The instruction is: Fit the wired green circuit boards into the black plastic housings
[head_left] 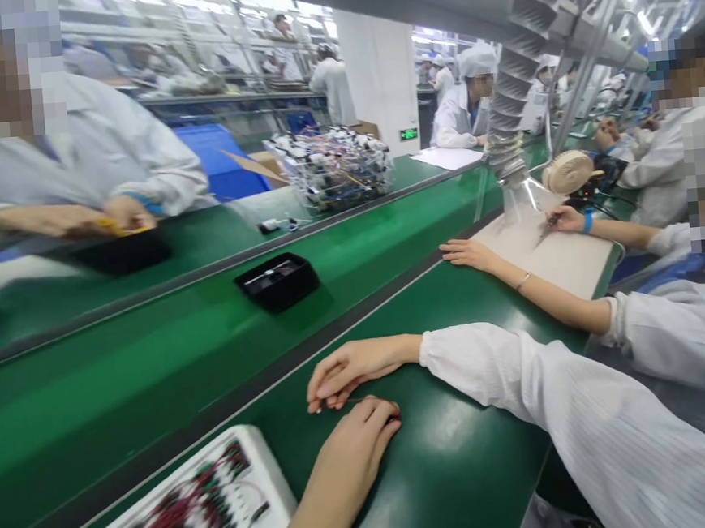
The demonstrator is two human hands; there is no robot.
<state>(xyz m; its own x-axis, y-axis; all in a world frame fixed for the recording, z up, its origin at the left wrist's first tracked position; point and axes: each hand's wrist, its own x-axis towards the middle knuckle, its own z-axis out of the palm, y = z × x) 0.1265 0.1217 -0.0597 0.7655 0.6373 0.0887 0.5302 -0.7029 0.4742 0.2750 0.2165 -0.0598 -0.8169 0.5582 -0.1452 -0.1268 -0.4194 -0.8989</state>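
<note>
"Head view, left end?"
"White tray (271, 459), red leads (171, 524) in it, on bench (445, 440). Beyond it, black box (278, 284) on green belt (175, 335)."
"Next?"
"Left hand (347, 460), beside tray: fingers curled, can't tell its grip. Thin wire (354, 400) runs between it and right hand (352, 370), whose fingertips pinch it."
"Further right?"
"Co-worker's hand (469, 253), laid flat at bench edge."

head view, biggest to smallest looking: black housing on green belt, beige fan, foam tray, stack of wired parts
1. Foam tray, nearest and cut off by the frame
2. Stack of wired parts
3. Black housing
4. Beige fan
</note>
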